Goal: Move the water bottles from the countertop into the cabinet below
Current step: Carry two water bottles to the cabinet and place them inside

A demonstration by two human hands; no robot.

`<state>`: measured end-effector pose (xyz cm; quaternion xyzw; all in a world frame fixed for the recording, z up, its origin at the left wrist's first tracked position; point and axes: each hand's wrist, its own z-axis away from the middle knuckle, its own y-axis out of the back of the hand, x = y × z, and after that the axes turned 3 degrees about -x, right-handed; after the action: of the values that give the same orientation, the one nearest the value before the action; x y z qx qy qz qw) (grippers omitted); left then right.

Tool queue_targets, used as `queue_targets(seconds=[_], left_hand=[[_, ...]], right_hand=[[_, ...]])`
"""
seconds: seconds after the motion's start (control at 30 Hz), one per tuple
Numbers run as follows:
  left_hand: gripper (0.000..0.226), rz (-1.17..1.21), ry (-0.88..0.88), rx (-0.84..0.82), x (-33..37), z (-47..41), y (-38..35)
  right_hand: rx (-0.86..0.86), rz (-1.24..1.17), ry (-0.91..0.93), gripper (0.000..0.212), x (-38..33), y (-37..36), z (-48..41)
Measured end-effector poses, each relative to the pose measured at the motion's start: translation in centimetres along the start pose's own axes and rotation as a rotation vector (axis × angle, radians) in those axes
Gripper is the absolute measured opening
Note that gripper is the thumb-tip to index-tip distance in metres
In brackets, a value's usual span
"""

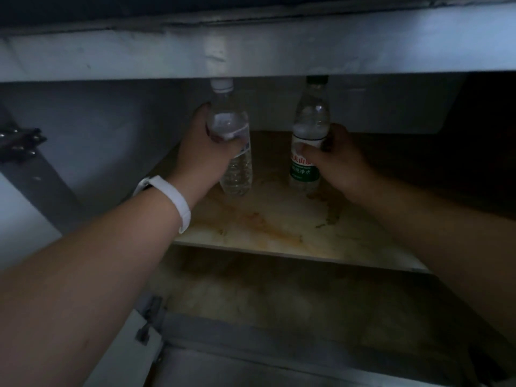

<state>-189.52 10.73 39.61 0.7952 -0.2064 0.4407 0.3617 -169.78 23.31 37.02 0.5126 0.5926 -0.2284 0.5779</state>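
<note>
Both arms reach from the bottom corners of the frame into an open, dim cabinet, and each hand is wrapped around a clear plastic water bottle. The left hand [205, 148], just left of centre, grips the bottle with the white cap [233, 135] around its middle, thumb and fingers closed on the label band; this bottle leans slightly, its top tipped toward the left, and its base sits at or just above the shelf [279, 227], though contact cannot be made out in the low light. A white wristband [170, 199] circles the left wrist. The right hand [339, 160], just right of centre, is closed around the bottle with the green label [307, 141], fingers curled over the upper part of the label, which carries printed characters. This bottle stands nearly upright with its base resting on the shelf. Its cap looks dark and lies tight under the pale front edge of the countertop [251, 51], which runs as a broad band across the top of the frame. The two bottles are near each other but apart, with bare shelf between them. The shelf is a light board marked with orange-brown stains, its front edge crossing the middle of the frame. Below it, in the lower centre, the cabinet floor [279, 303] is darker and also blotched. At the far left edge a metal hinge [19, 143] shows on the cabinet side.
</note>
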Motion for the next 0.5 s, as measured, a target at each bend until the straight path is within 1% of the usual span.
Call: queue_targets(seconds=[0.03, 0.1, 0.13, 0.2, 0.27, 0.3, 0.4, 0.5], left_hand=[[0.077, -0.001, 0.005, -0.019, -0.3, 0.7, 0.3], [0.069, -0.021, 0.015, -0.045, -0.6, 2.4, 0.6], [0.070, -0.040, 0.017, -0.052, -0.9, 3.4, 0.8], [0.074, -0.118, 0.018, -0.066, -1.6, 5.4, 1.1], [0.075, -0.226, -0.005, -0.090, -2.3, 7.3, 1.7], [0.075, -0.274, -0.012, -0.112, -2.5, 8.2, 2.0], [0.069, -0.407, -0.011, -0.176, -2.4, 11.2, 3.2], [0.061, -0.491, -0.039, -0.225, -1.2, 14.4, 5.1]], right_hand=[[0.016, 0.010, 0.000, 0.049, -0.1, 0.1, 1.0], [0.028, 0.043, 0.003, 0.036, -0.5, 0.2, 3.3], [0.017, 0.062, 0.016, 0.035, -0.6, 0.2, 4.5], [-0.016, 0.153, 0.045, 0.040, -0.7, 0.2, 6.6], [-0.086, 0.270, 0.034, 0.056, -1.0, -0.1, 8.3], [-0.127, 0.339, 0.017, 0.061, -1.3, -0.3, 9.1], [-0.230, 0.518, 0.009, 0.065, -1.8, -1.2, 11.0], [-0.313, 0.537, -0.061, 0.065, -3.4, -1.9, 13.8]])
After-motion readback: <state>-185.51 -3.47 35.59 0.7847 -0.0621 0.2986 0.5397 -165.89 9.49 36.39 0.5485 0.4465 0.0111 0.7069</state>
